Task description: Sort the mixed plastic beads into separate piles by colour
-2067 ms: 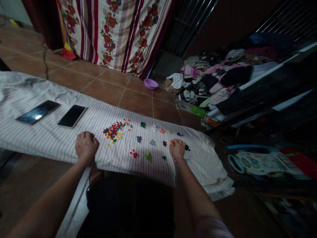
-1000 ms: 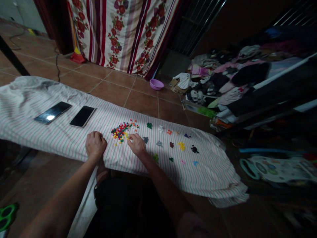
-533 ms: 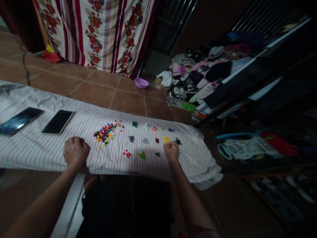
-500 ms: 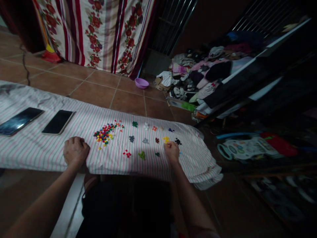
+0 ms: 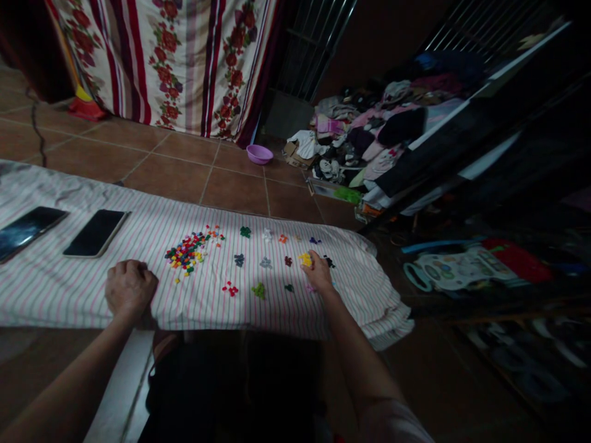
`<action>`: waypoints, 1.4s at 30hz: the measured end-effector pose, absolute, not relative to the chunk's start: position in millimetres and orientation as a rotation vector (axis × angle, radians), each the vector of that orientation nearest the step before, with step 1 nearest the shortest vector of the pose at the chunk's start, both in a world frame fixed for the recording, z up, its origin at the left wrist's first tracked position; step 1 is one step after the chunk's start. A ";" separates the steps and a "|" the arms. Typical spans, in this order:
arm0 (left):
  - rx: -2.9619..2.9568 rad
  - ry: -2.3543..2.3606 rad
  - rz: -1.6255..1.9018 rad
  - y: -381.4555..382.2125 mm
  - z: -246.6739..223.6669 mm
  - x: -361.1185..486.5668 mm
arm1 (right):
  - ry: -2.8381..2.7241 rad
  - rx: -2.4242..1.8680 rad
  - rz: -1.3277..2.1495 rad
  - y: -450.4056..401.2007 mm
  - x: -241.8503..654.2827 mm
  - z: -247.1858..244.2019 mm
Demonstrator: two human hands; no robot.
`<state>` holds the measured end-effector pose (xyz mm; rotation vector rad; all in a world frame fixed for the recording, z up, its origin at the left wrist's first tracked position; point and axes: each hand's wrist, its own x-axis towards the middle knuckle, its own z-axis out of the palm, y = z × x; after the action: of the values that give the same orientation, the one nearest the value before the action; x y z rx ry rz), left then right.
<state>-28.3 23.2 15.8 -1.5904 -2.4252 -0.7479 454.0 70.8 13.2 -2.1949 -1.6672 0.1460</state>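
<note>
Left hand [image 5: 132, 286], fingers curled together under the knuckles, grip on anything hidden, presses the striped cloth [image 5: 198, 311] at eight o'clock from the mixed pile [image 5: 187, 253]; a drag there could, I judge, ruck the cloth and scatter pieces. Yellow pieces [image 5: 305, 259] lie at ten o'clock of the right hand [image 5: 318, 272], thumb and forefinger apart beside them; a careless knuckle could knock yellow into the black pieces [image 5: 329, 262], at one o'clock. Mixed pile's long axis: eight to two o'clock; yellow heap: roundish, no readable pointing.
</note>
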 end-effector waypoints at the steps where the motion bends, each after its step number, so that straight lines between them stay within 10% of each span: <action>1: -1.590 -2.437 -0.748 23.2 16.6 -28.0 | -1.703 -2.196 0.163 73.0 453.7 15.1; 31: -1.574 -2.449 -0.682 26.9 11.5 -30.6 | -1.714 -1.883 -0.033 82.9 445.1 31.3; 42: -1.581 -2.388 -0.747 27.6 6.6 -33.1 | -2.067 -1.265 0.513 74.9 251.0 37.1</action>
<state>-33.1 27.6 6.6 -1.5812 -2.3880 -0.7470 251.0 74.9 37.1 -1.2652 -2.0673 0.5130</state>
